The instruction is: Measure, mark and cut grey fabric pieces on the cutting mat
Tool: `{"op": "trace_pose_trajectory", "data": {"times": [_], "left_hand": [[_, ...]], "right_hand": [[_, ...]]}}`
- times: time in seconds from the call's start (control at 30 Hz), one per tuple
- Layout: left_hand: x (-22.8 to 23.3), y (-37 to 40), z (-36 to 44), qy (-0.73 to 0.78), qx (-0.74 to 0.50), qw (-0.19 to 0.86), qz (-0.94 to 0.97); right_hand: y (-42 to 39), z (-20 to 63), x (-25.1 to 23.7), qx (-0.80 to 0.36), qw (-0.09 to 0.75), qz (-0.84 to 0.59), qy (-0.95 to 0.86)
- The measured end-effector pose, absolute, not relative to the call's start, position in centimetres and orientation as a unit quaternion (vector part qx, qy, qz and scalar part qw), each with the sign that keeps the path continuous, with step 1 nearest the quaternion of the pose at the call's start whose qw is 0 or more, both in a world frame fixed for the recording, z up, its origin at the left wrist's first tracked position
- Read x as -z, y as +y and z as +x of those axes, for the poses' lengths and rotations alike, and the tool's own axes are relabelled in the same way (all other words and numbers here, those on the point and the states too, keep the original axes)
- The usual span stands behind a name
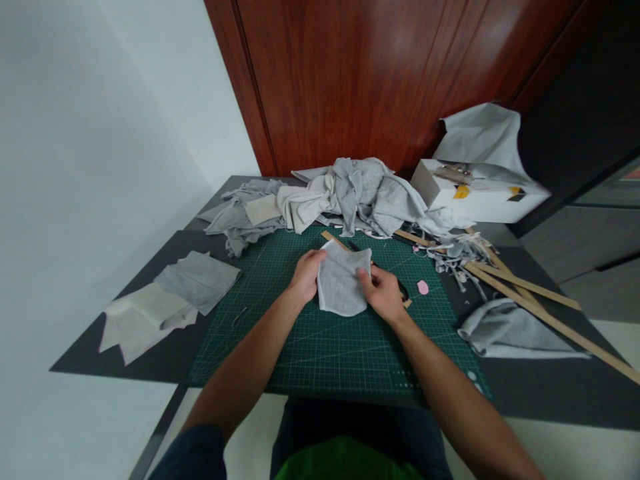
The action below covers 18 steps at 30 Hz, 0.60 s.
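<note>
Between my two hands a small grey fabric piece [343, 283] with paler edges is held over the green cutting mat [330, 357]. My left hand [306, 275] grips its left edge, thumb on top near the upper corner. At the right edge my right hand [384, 292] pinches it with the thumb on top and fingers behind. Partly hidden behind the fabric and my right hand lie scissors [403, 291] with black handles. A wooden ruler [330, 237] shows its end just above the fabric's top edge.
Heaped grey cloth [375, 190] runs along the table's back. A white box [480, 200] stands back right. Wooden strips [530, 287] and a folded grey cloth [515, 327] lie right; cream and grey pieces [150, 310] left. A pink chalk piece [423, 287] rests on the mat.
</note>
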<state>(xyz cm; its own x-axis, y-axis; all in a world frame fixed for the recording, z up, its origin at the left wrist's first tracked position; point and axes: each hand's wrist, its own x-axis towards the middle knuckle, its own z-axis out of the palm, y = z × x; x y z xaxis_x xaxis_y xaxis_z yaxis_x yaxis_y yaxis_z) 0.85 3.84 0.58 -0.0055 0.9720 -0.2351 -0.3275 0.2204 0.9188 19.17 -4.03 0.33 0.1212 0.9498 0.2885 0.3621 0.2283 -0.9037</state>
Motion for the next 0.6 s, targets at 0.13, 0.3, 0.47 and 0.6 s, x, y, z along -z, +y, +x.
{"op": "trace_pose_trajectory", "data": {"times": [0.13, 0.3, 0.47, 0.6], "left_hand": [[-1.6, 4.3, -0.2, 0.456, -0.543, 0.582, 0.399], [-3.2, 4.3, -1.4, 0.414, -0.544, 0.560, 0.468], [-4.3, 3.1, -1.6, 0.354, -0.476, 0.598, 0.538], [-4.6, 1.8, -0.9, 0.306, -0.408, 0.613, 0.604]], "right_hand": [[-4.2, 19.5, -0.5, -0.362, 0.470, -0.552, -0.586], [-4.0, 20.3, -0.2, -0.366, 0.424, -0.586, -0.585], [-3.8, 20.9, -0.5, -0.183, 0.547, -0.570, -0.586], [-3.8, 20.7, -0.6, -0.267, 0.545, -0.469, -0.641]]}}
